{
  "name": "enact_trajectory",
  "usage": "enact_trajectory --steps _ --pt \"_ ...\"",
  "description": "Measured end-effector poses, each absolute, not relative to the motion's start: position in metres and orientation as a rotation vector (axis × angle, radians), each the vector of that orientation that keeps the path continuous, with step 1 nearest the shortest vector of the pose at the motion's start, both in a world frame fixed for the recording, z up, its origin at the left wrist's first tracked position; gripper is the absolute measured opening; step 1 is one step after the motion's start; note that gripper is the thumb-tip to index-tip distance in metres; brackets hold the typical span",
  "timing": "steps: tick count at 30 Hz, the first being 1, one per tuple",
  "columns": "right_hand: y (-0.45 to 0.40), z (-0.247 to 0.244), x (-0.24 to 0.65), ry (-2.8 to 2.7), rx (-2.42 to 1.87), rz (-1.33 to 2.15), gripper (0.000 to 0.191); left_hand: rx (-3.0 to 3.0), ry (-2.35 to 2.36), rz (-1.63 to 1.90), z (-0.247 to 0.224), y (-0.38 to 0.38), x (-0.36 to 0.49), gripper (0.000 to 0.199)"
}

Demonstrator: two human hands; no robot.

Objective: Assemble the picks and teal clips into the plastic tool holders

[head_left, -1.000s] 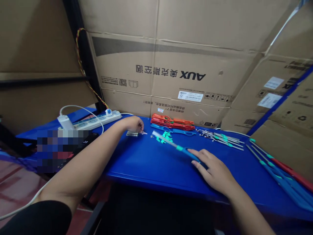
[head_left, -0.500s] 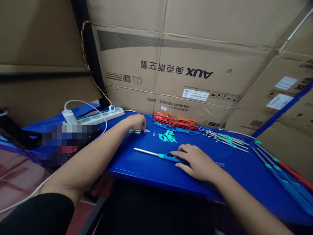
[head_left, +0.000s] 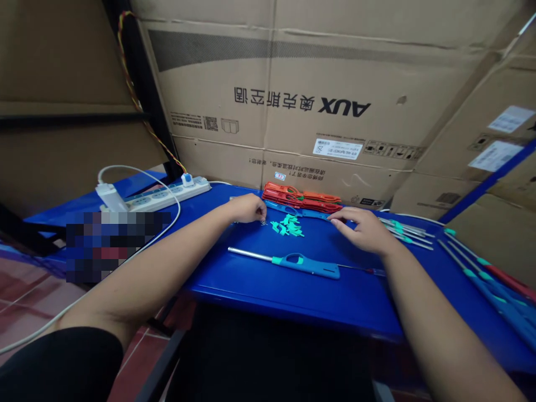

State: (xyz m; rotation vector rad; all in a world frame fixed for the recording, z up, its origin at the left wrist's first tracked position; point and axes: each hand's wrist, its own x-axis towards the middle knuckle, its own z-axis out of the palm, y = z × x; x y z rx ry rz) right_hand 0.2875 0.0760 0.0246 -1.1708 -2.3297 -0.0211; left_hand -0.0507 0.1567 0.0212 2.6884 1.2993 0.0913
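My left hand [head_left: 250,208] is closed in a pinch above small metal bits [head_left: 263,223], probably screws; whatever its fingertips hold is hidden. To the right, the thumb and forefinger of my right hand [head_left: 363,228] close on the end of a blue lighter handle shell [head_left: 312,214]. Between the hands lies a heap of small green plastic pieces [head_left: 288,225]. Nearer me, a blue gas lighter [head_left: 307,264] with a long metal tube rests untouched on the table. A thin screwdriver [head_left: 355,268] lies at its handle end, partly behind my right forearm.
Red handle shells [head_left: 299,195] are stacked against the cardboard wall [head_left: 209,78]. Metal lighter tubes [head_left: 412,231] lie beyond my right wrist, and blue lighters [head_left: 494,296] line the right side. A power strip [head_left: 167,196] with a white cable stands at the left of the blue table [head_left: 259,301].
My right hand has let go of the blue gas lighter and reached forward to the blue shell. My left hand has shifted slightly right, over the small metal bits.
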Motion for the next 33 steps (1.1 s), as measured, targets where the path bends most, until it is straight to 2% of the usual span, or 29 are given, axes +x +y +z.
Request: enact_trajectory --steps 15,20,26,33 --pt "0.073 0.019 0.264 -2.401 -1.122 0.045 0.028 2.59 1.322 -0.012 0.019 0.161 -0.05 0.026" --pt "0.07 0.015 0.243 -2.334 -1.088 -0.016 0.022 2.58 1.33 0.031 0.028 0.152 -0.044 0.032" --pt "0.066 0.008 0.222 -2.381 -1.013 -0.008 0.014 2.59 1.348 -0.03 0.021 0.156 -0.042 0.026" --pt "0.068 0.008 0.229 -2.38 -1.068 0.024 0.021 2.584 1.377 -0.092 0.018 0.161 -0.046 0.022"
